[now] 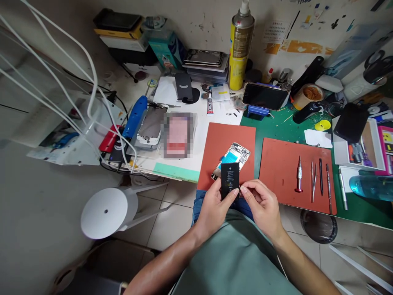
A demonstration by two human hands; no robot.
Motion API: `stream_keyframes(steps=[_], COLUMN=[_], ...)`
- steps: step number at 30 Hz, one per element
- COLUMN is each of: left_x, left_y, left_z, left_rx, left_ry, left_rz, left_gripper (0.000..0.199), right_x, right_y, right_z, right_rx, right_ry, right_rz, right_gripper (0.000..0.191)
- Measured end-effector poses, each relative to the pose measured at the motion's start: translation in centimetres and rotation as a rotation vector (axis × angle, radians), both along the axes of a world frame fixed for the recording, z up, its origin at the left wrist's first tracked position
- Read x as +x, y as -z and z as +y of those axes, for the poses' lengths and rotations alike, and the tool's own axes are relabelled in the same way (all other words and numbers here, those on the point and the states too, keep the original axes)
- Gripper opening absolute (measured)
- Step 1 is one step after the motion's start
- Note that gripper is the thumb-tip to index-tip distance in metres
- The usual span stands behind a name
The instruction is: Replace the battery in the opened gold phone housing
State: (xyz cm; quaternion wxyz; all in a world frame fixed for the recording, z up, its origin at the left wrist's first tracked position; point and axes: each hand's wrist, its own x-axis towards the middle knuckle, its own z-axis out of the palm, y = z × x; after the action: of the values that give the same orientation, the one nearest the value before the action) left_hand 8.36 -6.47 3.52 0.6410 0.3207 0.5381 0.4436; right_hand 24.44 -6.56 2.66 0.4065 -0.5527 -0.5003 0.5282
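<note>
A black phone battery [230,174] with small white print is held upright in my left hand [216,200], thumb across its lower front. At the battery's lower right corner, my right hand [260,201] is closed in a pinch; whatever sits between its fingertips is too small to make out. Just beyond the battery lies an opened phone body [242,153] with a blue patch inside, tilted on an orange-brown mat [211,149]. The battery covers part of this phone.
On a second mat [276,164] to the right lie a screwdriver [299,174], tweezers [313,182] and thin pry tools [328,184]. A yellow spray can [241,49] stands behind, beside a propped phone [265,96]. Phone screens [150,123] lie left. A white stool [104,213] is below.
</note>
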Motion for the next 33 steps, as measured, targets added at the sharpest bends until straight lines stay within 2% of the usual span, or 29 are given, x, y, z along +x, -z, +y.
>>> stream_keyframes(steps=[7,17,19,21,23,25,27,30,33], left_x=[0.0,-0.2,-0.3,-0.5,-1.0,-1.6,-2.3,-3.1,-3.8], left_y=[0.0,0.4,0.4,0.3,0.3,0.3,0.2,-0.3,-1.0], left_z=[0.2,0.0,0.1,0.2,0.4,0.6,0.9,1.5,2.0], left_rx=[-0.002,0.059,0.050,0.036,0.019,0.013,0.016,-0.027,-0.122], left_ry=[0.019,0.098,0.125,0.191,0.290,0.382,0.453,0.598,0.769], left_rz=[0.032,0.145,0.135,0.129,0.134,0.141,0.153,0.165,0.118], left_gripper=[0.035,0.022,0.023,0.028,0.034,0.039,0.041,0.029,0.021], right_x=[-0.2,0.7,1.2,2.0,3.2,4.3,5.2,5.8,6.0], right_y=[-0.3,-0.3,-0.3,-0.7,-1.5,-2.4,-3.1,-3.9,-4.2], right_z=[0.0,0.4,0.6,1.1,1.8,2.6,3.2,3.8,4.0], right_rx=[-0.055,-0.012,0.014,0.125,0.344,0.588,0.742,0.833,0.904], right_ry=[0.035,-0.059,-0.061,-0.070,-0.169,-0.380,-0.608,-0.831,-0.927], right_rz=[0.031,0.017,-0.026,-0.151,-0.340,-0.531,-0.697,-0.887,-0.960], right_gripper=[0.026,0.026,0.022,0.025,0.047,0.065,0.073,0.066,0.054])
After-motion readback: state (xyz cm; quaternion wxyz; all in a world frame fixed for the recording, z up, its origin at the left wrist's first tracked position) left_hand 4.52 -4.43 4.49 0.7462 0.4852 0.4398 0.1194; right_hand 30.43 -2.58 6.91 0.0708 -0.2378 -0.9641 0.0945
